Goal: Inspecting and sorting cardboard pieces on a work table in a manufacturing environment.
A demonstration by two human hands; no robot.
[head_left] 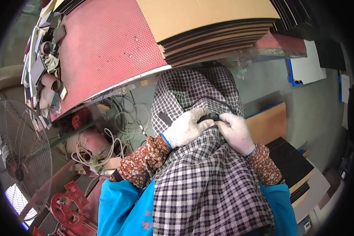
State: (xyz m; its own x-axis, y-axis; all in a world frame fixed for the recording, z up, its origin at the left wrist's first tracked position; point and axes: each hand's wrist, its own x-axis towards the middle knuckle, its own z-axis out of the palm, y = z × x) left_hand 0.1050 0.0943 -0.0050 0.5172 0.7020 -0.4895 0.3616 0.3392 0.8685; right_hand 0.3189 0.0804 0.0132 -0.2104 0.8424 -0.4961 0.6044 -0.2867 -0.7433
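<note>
Red mat point(106, 43) lies open left of obstructing boards point(210, 15).

There are two hands point(189, 128) point(237, 133), one checked apron point(208, 185), one fan point(16, 167) and one red wheel point(66, 211).

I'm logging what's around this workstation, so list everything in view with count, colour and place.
ribbed mat: 1, red, bench top
panel stack: 1, tan top, on mat
scraps: many, mixed colours, mat's left edge
fan: 1, grey, far left
spoked wheel: 1, red, lower left
hose: count unclear, cream, left of lap
leaning panel: 1, brown, right of lap
boards: count unclear, black, lower right
checked apron: 1, black and white, torso and lap
strip: 1, black, between hands
other clutter: too blurred to count
sleeves: 2, brown floral, forearms
left hand: 1, white-gloved, at strip
right hand: 1, white-gloved, at strip
</note>
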